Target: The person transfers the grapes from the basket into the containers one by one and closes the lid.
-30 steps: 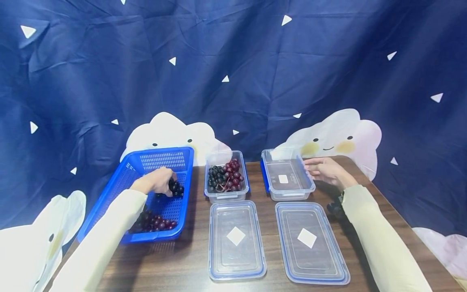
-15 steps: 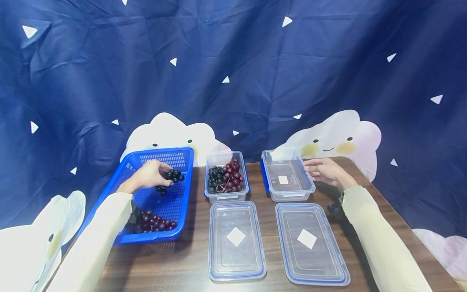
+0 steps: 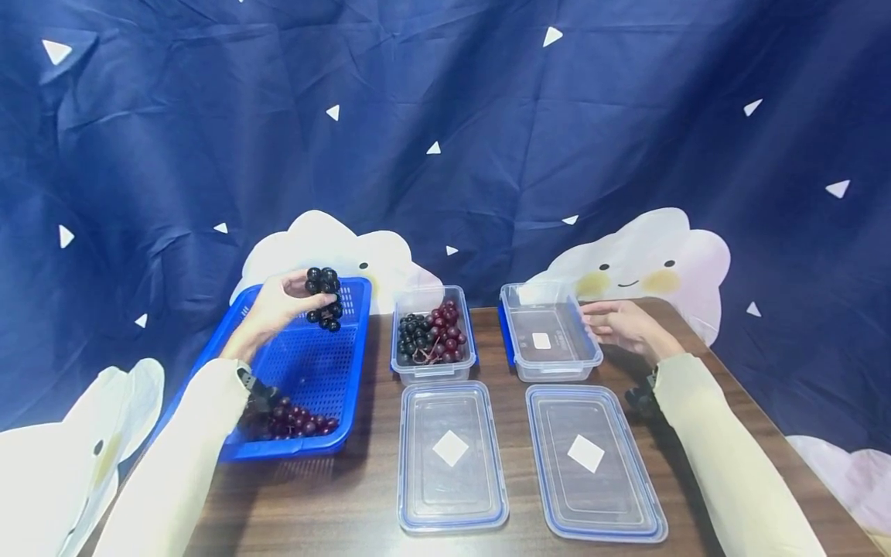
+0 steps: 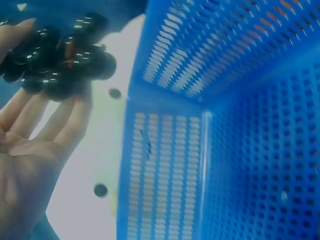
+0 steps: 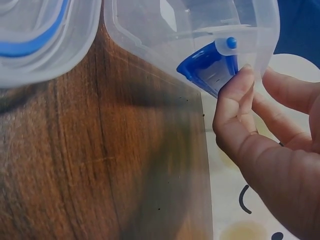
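Note:
In the head view my left hand [image 3: 274,305] holds a small bunch of black grapes [image 3: 327,309] between thumb and fingers, raised over the far part of the blue plastic basket [image 3: 358,348]. Close up in the left wrist view, the black grapes [image 4: 60,62] lie against the fingers, with the basket's slotted wall [image 4: 165,165] to their right. My right hand [image 3: 619,325] touches the right side of a clear food container [image 3: 550,371] that has nothing inside. Its fingertips are right at a hanging blue latch [image 5: 212,62] in the right wrist view.
Dark red grapes [image 3: 299,422] lie in the basket's near end, partly behind the left wrist. A second clear container [image 3: 435,373] holds black and red grapes. Two clear lids [image 3: 452,487] with blue seals lie in front, on the wooden table [image 3: 348,503]. A navy curtain [image 3: 445,186] hangs behind.
My left hand has lifted the bunch of black grapes up from the basket's floor and turned it upright. My right hand has stayed at the container.

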### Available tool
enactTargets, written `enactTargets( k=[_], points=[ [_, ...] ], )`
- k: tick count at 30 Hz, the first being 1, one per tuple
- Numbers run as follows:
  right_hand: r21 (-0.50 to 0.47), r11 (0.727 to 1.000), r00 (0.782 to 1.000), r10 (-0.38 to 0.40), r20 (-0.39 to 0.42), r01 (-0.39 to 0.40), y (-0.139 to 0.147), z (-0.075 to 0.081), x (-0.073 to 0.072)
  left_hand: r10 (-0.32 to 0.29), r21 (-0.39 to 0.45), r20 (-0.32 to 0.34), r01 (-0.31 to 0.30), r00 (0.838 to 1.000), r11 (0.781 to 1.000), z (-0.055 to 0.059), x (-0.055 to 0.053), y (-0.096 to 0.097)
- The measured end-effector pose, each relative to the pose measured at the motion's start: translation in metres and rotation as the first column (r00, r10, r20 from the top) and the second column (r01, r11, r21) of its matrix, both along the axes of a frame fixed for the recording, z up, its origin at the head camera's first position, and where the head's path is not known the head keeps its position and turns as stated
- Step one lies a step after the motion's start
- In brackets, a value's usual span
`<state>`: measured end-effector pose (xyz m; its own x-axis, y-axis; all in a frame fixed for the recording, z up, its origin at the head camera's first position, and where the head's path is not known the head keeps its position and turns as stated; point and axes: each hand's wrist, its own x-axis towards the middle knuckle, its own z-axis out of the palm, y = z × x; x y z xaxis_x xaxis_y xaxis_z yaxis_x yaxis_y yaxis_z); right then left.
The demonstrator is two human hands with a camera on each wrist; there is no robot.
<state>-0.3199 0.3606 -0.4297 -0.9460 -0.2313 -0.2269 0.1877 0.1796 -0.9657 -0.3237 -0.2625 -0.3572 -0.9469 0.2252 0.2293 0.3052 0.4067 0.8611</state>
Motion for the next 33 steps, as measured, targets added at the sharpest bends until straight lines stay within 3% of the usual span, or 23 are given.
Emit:
enactTargets(
  k=[4, 18, 27, 33],
  points=[
    [-0.018, 1.000, 1.000, -0.002, 0.006, 0.002, -0.002, -0.001, -0.001, -0.010, 0.131, -0.045, 0.015, 0.999, 0.991, 0.007, 0.001, 0.010],
    [-0.017, 1.000, 1.000, -0.010, -0.013, 0.010, 0.000, 0.001, -0.002, -0.056, 0.177, -0.065, 0.067, 0.996, 0.982, 0.035, -0.004, 0.066],
    [0.002, 1.000, 1.000, -0.010, -0.014, 0.010, 0.001, 0.001, -0.002, -0.163, 0.213, -0.103, 0.182, 0.981, 0.960, 0.048, -0.008, 0.124],
    [0.018, 1.000, 1.000, -0.004, -0.009, 0.005, 0.002, 0.000, -0.001, -0.218, 0.162, -0.076, 0.228, 0.973, 0.960, 0.050, -0.007, 0.170]
  ],
)
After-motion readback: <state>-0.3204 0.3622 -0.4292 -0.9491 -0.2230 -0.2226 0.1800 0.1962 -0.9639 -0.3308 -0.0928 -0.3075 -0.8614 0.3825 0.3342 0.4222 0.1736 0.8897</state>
